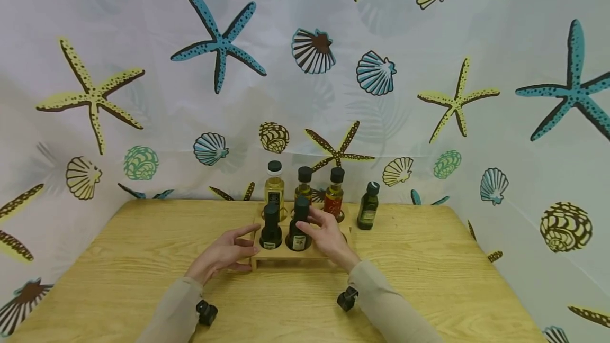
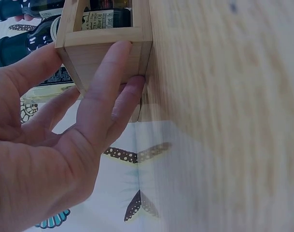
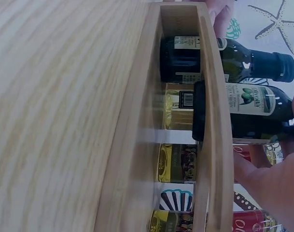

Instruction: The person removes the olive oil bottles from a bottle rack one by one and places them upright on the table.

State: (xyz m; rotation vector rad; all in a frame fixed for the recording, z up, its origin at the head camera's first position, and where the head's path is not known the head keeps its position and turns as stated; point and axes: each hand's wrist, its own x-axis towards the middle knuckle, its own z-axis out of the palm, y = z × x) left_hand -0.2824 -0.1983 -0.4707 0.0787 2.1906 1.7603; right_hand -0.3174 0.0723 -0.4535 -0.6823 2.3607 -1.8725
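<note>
A low wooden rack (image 1: 286, 254) stands mid-table with bottles in its holes. My left hand (image 1: 240, 245) lies against its front left corner (image 2: 103, 36), thumb along one side and straight fingers on the end face. My right hand (image 1: 312, 225) pinches the neck of a dark olive-oil bottle (image 1: 298, 229) in the front row. In the right wrist view that bottle (image 3: 253, 108) sits in its hole with its base raised off the rack's floor. Another dark bottle (image 1: 270, 229) stands to its left. Behind are a pale yellow bottle (image 1: 275, 188), a dark one (image 1: 304, 184) and a red one (image 1: 334, 197).
A green bottle (image 1: 368, 208) stands alone on the wooden table (image 1: 429, 279), just right of the rack. A curtain printed with starfish and shells (image 1: 219, 41) closes off the back and both sides of the table.
</note>
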